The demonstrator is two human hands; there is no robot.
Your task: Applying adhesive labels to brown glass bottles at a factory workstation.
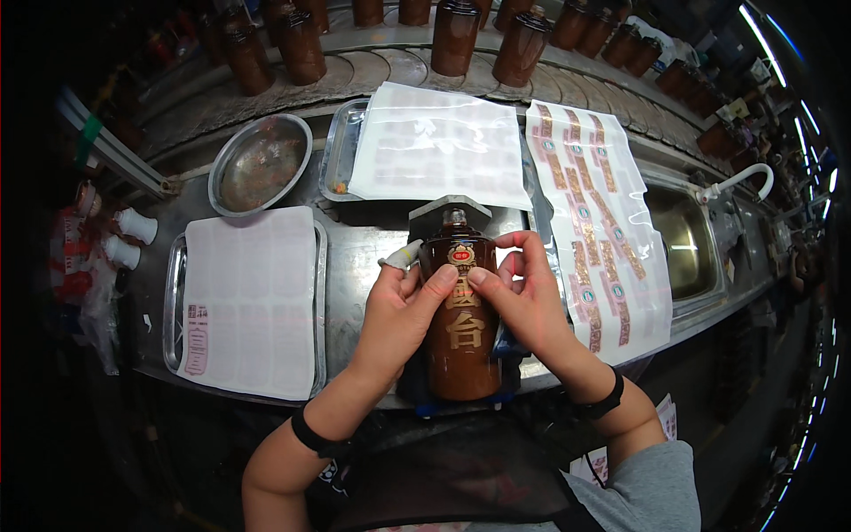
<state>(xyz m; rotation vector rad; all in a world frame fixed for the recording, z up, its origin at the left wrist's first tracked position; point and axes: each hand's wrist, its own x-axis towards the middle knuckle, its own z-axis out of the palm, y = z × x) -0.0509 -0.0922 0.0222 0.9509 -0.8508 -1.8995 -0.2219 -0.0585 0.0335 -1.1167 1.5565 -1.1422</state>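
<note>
With bent elbows, the left hand point(401, 312) and the right hand point(532, 303) hold the brown bottle point(464, 371), fingers half curled at its left and right, thumbs on its front.

We are looking at a metal bench point(350, 257). On its left we are seeing a sheet-covered tray point(174, 306), with a round metal bowl point(288, 146) lying beyond it. A second tray point(338, 151) is resting at far middle; at near middle a stand point(424, 221) is bearing a brown bottle point(463, 377). A label sheet point(651, 266) is lying on the right, perhaps over another tray, beside a sunken sink point(687, 253).
</note>
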